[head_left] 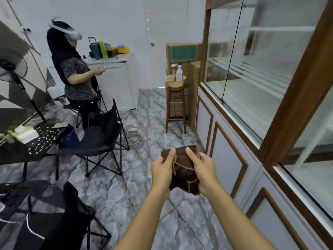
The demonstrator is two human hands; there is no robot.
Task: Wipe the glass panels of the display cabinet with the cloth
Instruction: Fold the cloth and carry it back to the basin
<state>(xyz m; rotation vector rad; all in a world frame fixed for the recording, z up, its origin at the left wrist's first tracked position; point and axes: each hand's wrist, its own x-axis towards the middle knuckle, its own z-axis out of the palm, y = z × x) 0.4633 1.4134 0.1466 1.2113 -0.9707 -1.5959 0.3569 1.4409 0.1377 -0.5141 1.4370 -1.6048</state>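
Note:
A folded dark brown cloth (182,170) is held in front of me, low in the middle of the view. My left hand (162,170) grips its left side with the thumb on top. My right hand (203,170) grips its right side the same way. The display cabinet (304,91) with its brown wooden frame stands along the right. Its glass panels (255,69) rise above white lower doors (228,159). The cloth is apart from the glass, to its lower left.
A wooden stool (176,109) by the cabinet's far end carries a basin (175,82) with two bottles. Black folding chairs (100,138) and a coil of cable (134,138) lie on the marble floor to the left. Another person (75,74) stands at the back left near a fan (12,69).

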